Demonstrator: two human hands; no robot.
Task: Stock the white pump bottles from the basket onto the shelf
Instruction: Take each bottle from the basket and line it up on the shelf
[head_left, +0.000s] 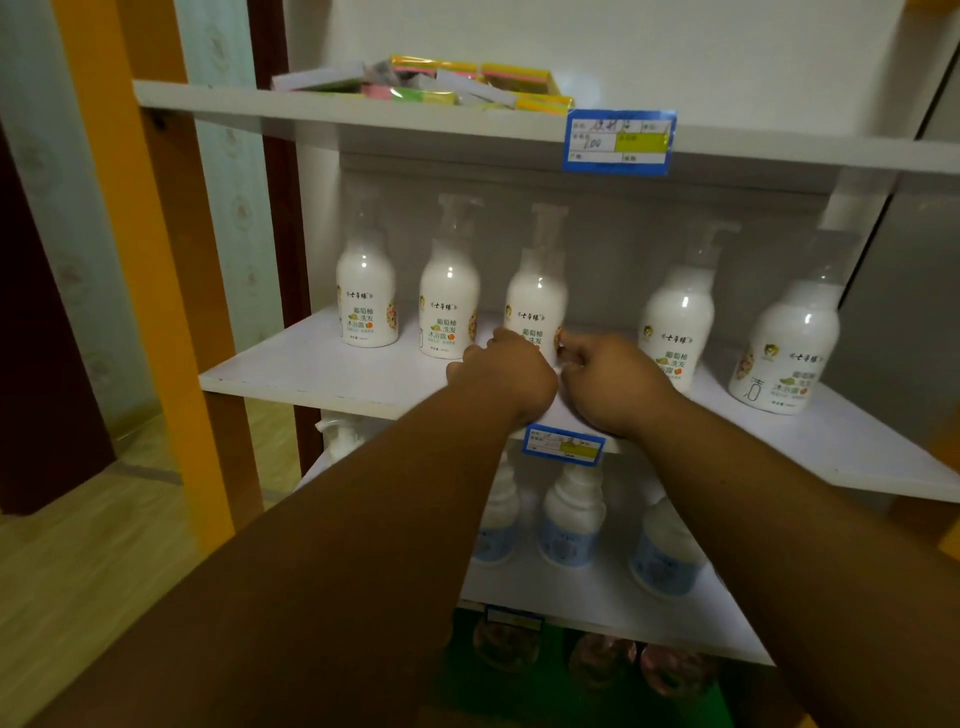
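- White pump bottles stand upright in a row on the middle shelf (322, 364): five in view, with a wider gap between the third and fourth.
- Third bottle (535, 301) sits at the centre, both hands at its base.
- Left hand (501, 379) curls its fingers against the bottle's lower left side.
- Right hand (608, 379) curls against the lower right side; whether either hand truly grips or merely touches cannot be told.
- Blue price tag (563, 445) hangs on the shelf edge just below the wrists.
- Blue-labelled bottles (571, 525) stand on the shelf beneath.
- Colourful packets (441, 80) lie on the top shelf, above a second price tag (618, 140).
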